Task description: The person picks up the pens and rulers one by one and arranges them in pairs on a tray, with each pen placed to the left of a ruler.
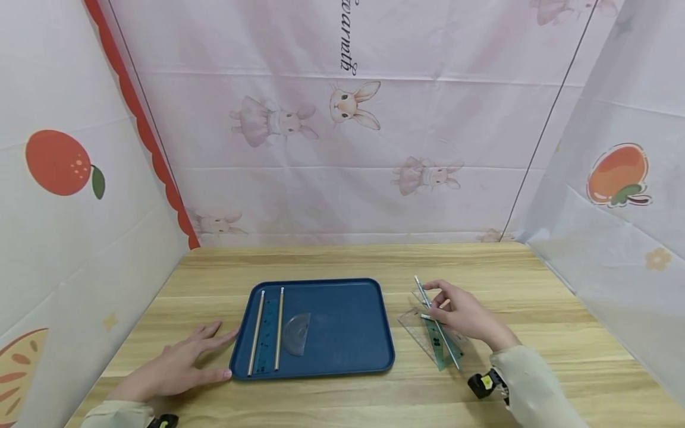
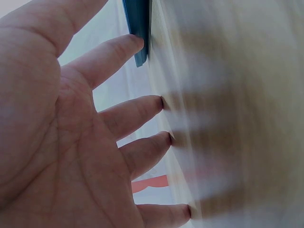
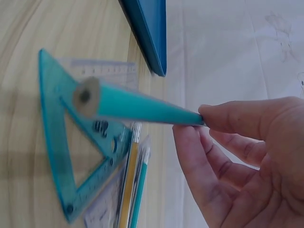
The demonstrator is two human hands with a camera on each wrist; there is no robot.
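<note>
My right hand (image 1: pixel 468 312) pinches a teal pencil (image 3: pixel 142 107) near one end, between thumb and fingers. The pencil slants above a teal set square (image 3: pixel 50 118) and a clear, scale-marked plastic piece (image 3: pixel 107 69), which lie on the table. Beside them in the right wrist view are a yellow pencil (image 3: pixel 127 183) and another teal pencil (image 3: pixel 138 192). My left hand (image 1: pixel 176 365) lies with spread fingers at the left edge of a blue tray (image 1: pixel 350 333). Its thumb and index finger touch the rim, while the other fingertips rest on the table.
In the tray's left half lie two gold-coloured pencils (image 1: pixel 255 336) (image 1: pixel 279 333), a teal ruler (image 1: pixel 266 339) between them and a clear protractor (image 1: pixel 296 334). Printed cloth walls (image 1: pixel 299 202) enclose the wooden table (image 1: pixel 428 261) at the back and sides.
</note>
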